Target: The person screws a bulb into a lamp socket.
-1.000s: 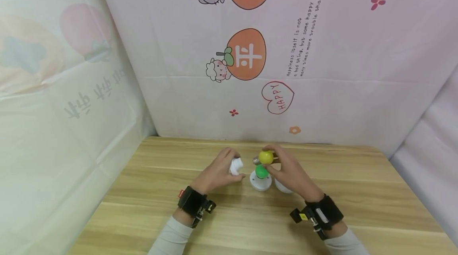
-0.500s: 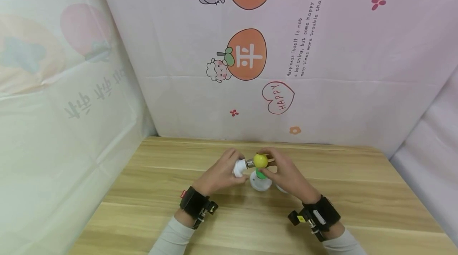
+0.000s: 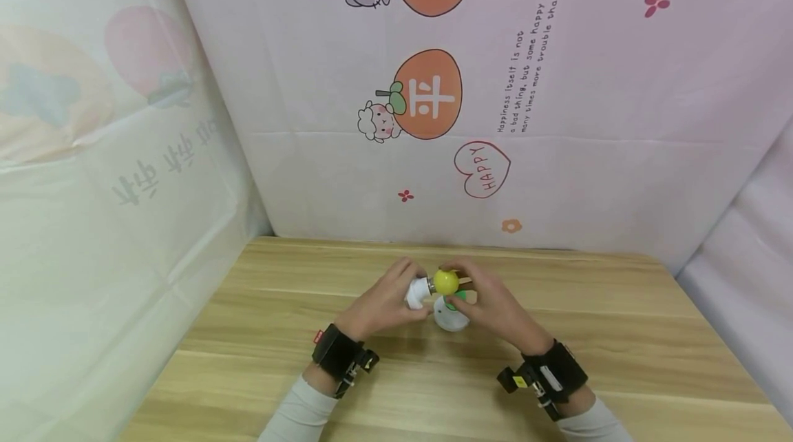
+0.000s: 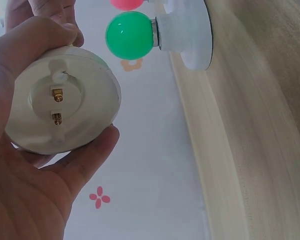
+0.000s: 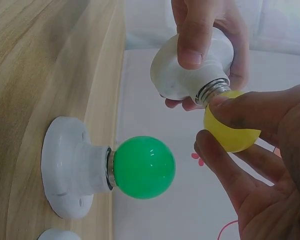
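My left hand [image 3: 387, 296] grips a white lamp holder [image 5: 185, 70], its round base turned toward the left wrist camera with two brass screws showing. Thumb and fingers of my right hand [image 3: 495, 304] pinch a yellow light bulb [image 5: 230, 131]. The bulb's metal screw end sits at the mouth of the holder, with some thread visible outside it. Both are held above the table. Just below the hands, a green bulb [image 5: 144, 167] stands in a second white lamp holder [image 5: 67, 167] on the table; in the head view my right hand partly covers it.
A red bulb [image 4: 126, 4] shows at the top edge of the left wrist view, beyond the green one. The wooden table [image 3: 279, 359] ends at a printed white cloth [image 3: 322, 187] behind. Each wrist wears a black strap with a small camera.
My right hand has moved left with the yellow bulb, bringing its screw end from apart from the lamp holder into its mouth. My left hand has shifted slightly right, still gripping the holder.
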The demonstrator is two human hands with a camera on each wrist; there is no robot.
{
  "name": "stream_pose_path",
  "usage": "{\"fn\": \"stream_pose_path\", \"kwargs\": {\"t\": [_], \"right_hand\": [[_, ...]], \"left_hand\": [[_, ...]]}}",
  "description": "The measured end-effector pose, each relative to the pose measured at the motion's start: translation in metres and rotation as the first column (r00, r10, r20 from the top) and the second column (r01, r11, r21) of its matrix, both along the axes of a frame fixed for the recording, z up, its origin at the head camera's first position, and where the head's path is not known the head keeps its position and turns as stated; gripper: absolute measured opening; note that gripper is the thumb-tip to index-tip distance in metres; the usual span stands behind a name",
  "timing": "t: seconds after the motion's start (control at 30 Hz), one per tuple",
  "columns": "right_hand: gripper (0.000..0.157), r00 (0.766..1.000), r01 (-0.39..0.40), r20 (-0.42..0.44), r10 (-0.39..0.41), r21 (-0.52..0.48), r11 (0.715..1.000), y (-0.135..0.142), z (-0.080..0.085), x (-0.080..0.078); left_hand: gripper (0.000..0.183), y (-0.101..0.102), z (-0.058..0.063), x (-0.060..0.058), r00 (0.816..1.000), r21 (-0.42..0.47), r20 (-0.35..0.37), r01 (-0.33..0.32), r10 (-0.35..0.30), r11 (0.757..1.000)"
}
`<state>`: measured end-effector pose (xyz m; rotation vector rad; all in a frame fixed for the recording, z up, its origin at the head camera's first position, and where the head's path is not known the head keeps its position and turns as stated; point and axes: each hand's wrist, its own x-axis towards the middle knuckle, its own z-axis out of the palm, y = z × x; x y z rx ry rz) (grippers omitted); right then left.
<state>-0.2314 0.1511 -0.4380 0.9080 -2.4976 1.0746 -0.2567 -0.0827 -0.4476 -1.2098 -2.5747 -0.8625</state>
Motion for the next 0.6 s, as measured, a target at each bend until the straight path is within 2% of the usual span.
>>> {"fn": "stream_pose_path", "kwargs": {"t": [0.37, 0.6], "right_hand": [[0.056, 1.0, -0.024, -0.017, 0.024, -0.006, 1.0, -0.0009, -0.0011, 0.0008], [0.054, 0.999, -0.032, 0.003, 0.032, -0.029, 0.999, 0.0002, -0.0002, 0.002]], "left_hand": [[0.048, -0.0004, -0.0001, 0.0015, 1.0, 0.006, -0.019, 0.012, -0.012, 1.0], [0.048, -0.0011, -0.0007, 0.0007, 0.998, 0.008, -0.05, 0.027, -0.026, 1.0]]}}
